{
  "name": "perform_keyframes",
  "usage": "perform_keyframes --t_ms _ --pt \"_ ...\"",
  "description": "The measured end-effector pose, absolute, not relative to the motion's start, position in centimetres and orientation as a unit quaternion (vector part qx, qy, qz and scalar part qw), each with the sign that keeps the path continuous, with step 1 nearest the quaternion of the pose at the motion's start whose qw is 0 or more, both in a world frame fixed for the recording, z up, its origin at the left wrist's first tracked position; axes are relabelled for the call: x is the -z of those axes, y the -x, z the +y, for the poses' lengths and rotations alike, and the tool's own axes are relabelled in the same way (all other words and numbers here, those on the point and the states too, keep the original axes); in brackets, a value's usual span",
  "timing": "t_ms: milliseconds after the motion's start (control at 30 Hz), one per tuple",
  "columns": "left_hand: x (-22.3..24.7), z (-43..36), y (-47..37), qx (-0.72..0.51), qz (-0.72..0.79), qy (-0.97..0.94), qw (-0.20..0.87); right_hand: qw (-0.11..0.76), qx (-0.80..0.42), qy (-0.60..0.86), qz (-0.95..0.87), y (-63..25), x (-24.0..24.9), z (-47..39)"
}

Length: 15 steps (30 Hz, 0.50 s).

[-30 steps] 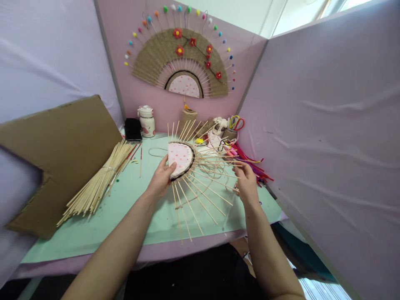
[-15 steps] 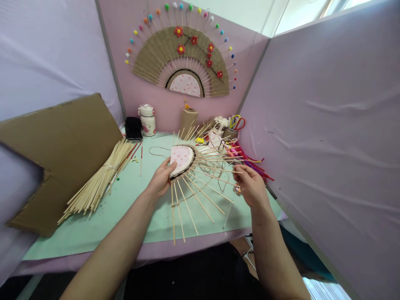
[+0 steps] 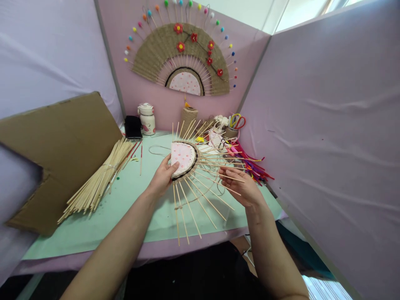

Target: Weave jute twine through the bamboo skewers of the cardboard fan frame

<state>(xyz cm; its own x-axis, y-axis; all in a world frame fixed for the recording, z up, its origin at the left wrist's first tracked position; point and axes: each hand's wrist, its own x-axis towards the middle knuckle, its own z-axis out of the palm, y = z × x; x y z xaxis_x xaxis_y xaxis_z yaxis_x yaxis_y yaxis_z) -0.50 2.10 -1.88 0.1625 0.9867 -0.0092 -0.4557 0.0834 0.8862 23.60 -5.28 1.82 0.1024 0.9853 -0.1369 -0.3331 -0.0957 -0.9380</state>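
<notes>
My left hand [image 3: 163, 177] grips the straight edge of a half-round piece [image 3: 183, 157] covered in white cloth with pink spots and edged with a dark braid. Thin wooden sticks [image 3: 191, 208] fan out from its curved rim, and twine crosses the lower ones. At the right side of the fan is my right hand [image 3: 239, 185], palm up, its fingers curved and apart beneath the stick ends. Loose twine [image 3: 220, 187] hangs near its fingertips; whether the fingers touch it is unclear.
At left, a stick bundle [image 3: 100, 179] lies before brown cardboard [image 3: 59, 146]. Behind stand a white bottle [image 3: 146, 119] and a twine spool [image 3: 188, 116]. Coloured pipe cleaners [image 3: 254, 166] and scissors [image 3: 239, 121] are at right. A finished fan [image 3: 156, 52] hangs on the pink wall.
My right hand has moved left and its fingers have opened out from a pinch under the sticks. The half-round piece has shifted and turned slightly in my left hand.
</notes>
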Motion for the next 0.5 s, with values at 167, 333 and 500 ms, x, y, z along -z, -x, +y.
perform_keyframes --t_ms 167,333,500 --pt "1.87 1.98 0.42 -0.546 0.343 -0.398 0.652 0.579 -0.578 0.461 -0.344 -23.73 -1.39 -5.27" --pt "1.64 1.79 0.28 -0.541 0.348 -0.397 0.655 0.581 -0.584 0.464 -0.324 -23.67 -1.35 -5.49" --pt "1.59 1.86 0.26 -0.538 0.357 -0.400 0.651 0.584 -0.591 0.458 -0.316 -23.53 -1.39 -5.66"
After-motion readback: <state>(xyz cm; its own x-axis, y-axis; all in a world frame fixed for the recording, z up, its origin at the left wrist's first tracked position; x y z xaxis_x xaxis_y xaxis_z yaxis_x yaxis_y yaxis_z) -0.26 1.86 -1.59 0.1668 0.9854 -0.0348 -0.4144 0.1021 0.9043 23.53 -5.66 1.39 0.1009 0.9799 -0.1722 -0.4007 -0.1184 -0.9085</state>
